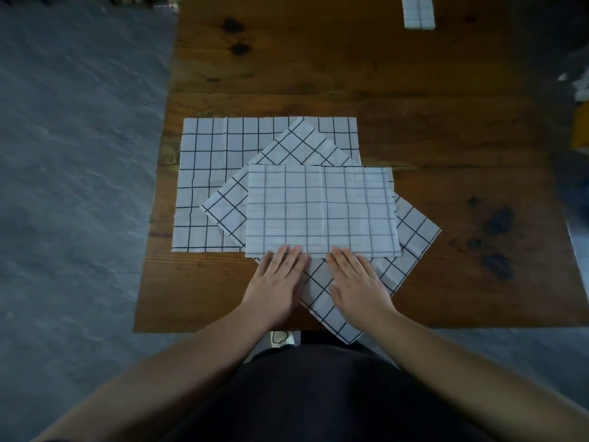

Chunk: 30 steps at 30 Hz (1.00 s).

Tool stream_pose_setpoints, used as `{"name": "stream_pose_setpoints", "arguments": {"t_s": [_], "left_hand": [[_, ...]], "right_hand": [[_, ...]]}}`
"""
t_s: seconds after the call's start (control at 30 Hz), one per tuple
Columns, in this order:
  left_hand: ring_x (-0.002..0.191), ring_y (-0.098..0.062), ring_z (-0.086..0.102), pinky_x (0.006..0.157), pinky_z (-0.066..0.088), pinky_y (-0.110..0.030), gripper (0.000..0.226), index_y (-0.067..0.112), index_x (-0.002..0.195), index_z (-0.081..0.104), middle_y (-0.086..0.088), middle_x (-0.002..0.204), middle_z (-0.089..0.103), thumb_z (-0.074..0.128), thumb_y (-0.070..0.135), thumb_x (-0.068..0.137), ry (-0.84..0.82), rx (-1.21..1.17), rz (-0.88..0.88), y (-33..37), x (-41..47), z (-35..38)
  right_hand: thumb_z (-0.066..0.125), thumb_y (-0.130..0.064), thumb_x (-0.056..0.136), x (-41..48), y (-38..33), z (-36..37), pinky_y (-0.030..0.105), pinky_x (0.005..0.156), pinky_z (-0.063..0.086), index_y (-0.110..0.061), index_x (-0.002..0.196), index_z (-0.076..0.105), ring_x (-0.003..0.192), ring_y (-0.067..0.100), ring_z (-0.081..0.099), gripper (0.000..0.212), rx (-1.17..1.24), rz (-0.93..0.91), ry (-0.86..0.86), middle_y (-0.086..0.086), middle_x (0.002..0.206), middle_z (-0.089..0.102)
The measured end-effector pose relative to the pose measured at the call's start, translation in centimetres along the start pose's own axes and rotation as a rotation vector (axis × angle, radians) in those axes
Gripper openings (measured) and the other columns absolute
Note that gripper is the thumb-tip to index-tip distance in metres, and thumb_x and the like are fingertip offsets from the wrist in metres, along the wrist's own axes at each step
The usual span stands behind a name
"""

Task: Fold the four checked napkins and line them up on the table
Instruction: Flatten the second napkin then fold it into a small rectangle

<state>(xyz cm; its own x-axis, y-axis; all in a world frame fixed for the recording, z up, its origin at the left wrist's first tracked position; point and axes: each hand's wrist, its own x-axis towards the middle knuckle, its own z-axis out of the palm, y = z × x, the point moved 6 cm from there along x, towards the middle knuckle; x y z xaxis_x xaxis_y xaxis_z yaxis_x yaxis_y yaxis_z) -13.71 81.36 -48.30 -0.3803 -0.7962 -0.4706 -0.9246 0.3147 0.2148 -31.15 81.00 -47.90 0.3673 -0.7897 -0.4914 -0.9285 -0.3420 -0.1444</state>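
Hands, left (276,283) and right (358,283), press flat and open on seemingly half-folded top napkin (320,208).

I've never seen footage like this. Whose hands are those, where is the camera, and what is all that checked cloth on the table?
There is no machine here: a person wears one wide camera on the head, looking down at their own arms. The left hand and right hand lie flat, side by side, pressing the near edge of the top napkin, which looks folded in half and shows its paler side. Nothing is gripped; both hands are open. Under it lies a second napkin turned like a diamond, its near corner hanging past the edge of the wooden table. A third napkin lies spread flat beneath, to the left. Far away near the top right sits a small folded napkin, apparently already finished.
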Motion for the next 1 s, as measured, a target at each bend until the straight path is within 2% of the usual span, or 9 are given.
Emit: {"name": "stream_pose_setpoints", "arguments": {"t_s": [0.07,0.2,0.33,0.43,0.5,0.6,0.77,0.9,1.0], "left_hand": [[0.154,-0.021,-0.022,0.126,-0.01,-0.047,0.07,0.026,0.161,-0.014,0.003,0.164,-0.023,0.025,0.046,0.106,0.015,-0.006,-0.038,-1.4,-0.7,0.3],[0.155,-0.02,-0.015,0.125,-0.008,-0.044,0.065,0.027,0.16,-0.01,0.001,0.169,-0.012,0.018,0.048,0.106,0.064,0.014,-0.124,-4.8,-2.5,0.7],[0.154,-0.019,-0.016,0.124,-0.008,-0.042,0.068,0.024,0.161,-0.008,0.0,0.169,-0.011,0.02,0.049,0.105,0.065,0.008,-0.152,-6.1,-3.3,0.6],[0.154,-0.023,-0.019,0.124,-0.008,-0.044,0.071,0.02,0.161,-0.01,-0.003,0.168,-0.016,0.022,0.051,0.105,0.054,-0.004,-0.182,-5.5,-3.3,0.3],[0.153,-0.025,-0.02,0.125,-0.008,-0.046,0.073,0.019,0.16,-0.015,-0.005,0.166,-0.021,0.021,0.051,0.105,0.058,-0.027,-0.187,-4.5,-2.8,-0.3],[0.152,-0.026,-0.023,0.126,-0.007,-0.048,0.074,0.021,0.159,-0.019,-0.003,0.163,-0.025,0.024,0.049,0.106,0.06,-0.036,-0.101,-1.7,-1.1,-1.5],[0.151,-0.025,-0.029,0.124,-0.014,-0.047,0.076,0.018,0.157,-0.023,-0.005,0.166,-0.027,0.033,0.028,0.107,-0.013,0.031,-0.001,1.6,1.7,-1.1],[0.153,-0.022,-0.023,0.126,-0.01,-0.048,0.073,0.021,0.16,-0.014,-0.003,0.168,-0.02,0.031,0.039,0.107,-0.033,0.021,0.008,0.6,1.2,-0.3],[0.155,-0.022,-0.017,0.125,-0.009,-0.047,0.069,0.027,0.161,-0.01,0.0,0.168,-0.015,0.027,0.046,0.106,0.016,0.006,-0.007,-1.4,-0.3,-0.2]], "right_hand": [[0.011,-0.045,0.108,-0.7,1.7,0.2,0.042,0.127,-0.007,-0.022,0.158,-0.014,0.157,0.016,-0.017,0.061,0.018,0.058,0.014,-0.001,0.17,-0.016],[0.001,-0.047,0.104,-2.3,5.4,0.8,0.046,0.129,-0.003,-0.024,0.16,-0.015,0.156,0.014,-0.018,0.063,0.043,0.212,0.016,-0.004,0.17,-0.017],[0.015,-0.045,0.107,-3.7,7.5,0.8,0.048,0.128,-0.004,-0.026,0.162,-0.012,0.156,0.013,-0.017,0.064,0.109,0.358,0.048,-0.006,0.171,-0.015],[0.018,-0.044,0.107,-3.8,7.4,0.5,0.05,0.128,-0.004,-0.024,0.164,-0.009,0.157,0.015,-0.015,0.066,0.135,0.414,0.05,-0.004,0.172,-0.012],[0.016,-0.045,0.107,-3.4,6.2,0.1,0.051,0.127,-0.006,-0.023,0.163,-0.012,0.157,0.018,-0.018,0.066,0.135,0.388,0.045,-0.001,0.171,-0.016],[0.013,-0.046,0.106,-1.9,2.8,-0.6,0.052,0.128,-0.004,-0.025,0.161,-0.016,0.155,0.021,-0.021,0.065,0.09,0.229,0.034,0.0,0.169,-0.021],[0.014,-0.045,0.109,0.3,-1.6,-1.2,0.051,0.127,-0.007,-0.025,0.162,-0.01,0.155,0.019,-0.021,0.062,0.039,0.052,0.006,-0.002,0.167,-0.021],[0.014,-0.045,0.109,0.2,-0.7,-0.4,0.05,0.125,-0.012,-0.027,0.164,-0.008,0.157,0.019,-0.017,0.061,0.004,0.039,-0.02,-0.002,0.172,-0.015],[0.015,-0.044,0.109,-0.7,1.3,-0.2,0.049,0.126,-0.009,-0.029,0.163,-0.008,0.158,0.019,-0.015,0.061,0.022,0.087,-0.006,-0.002,0.172,-0.013]]}}
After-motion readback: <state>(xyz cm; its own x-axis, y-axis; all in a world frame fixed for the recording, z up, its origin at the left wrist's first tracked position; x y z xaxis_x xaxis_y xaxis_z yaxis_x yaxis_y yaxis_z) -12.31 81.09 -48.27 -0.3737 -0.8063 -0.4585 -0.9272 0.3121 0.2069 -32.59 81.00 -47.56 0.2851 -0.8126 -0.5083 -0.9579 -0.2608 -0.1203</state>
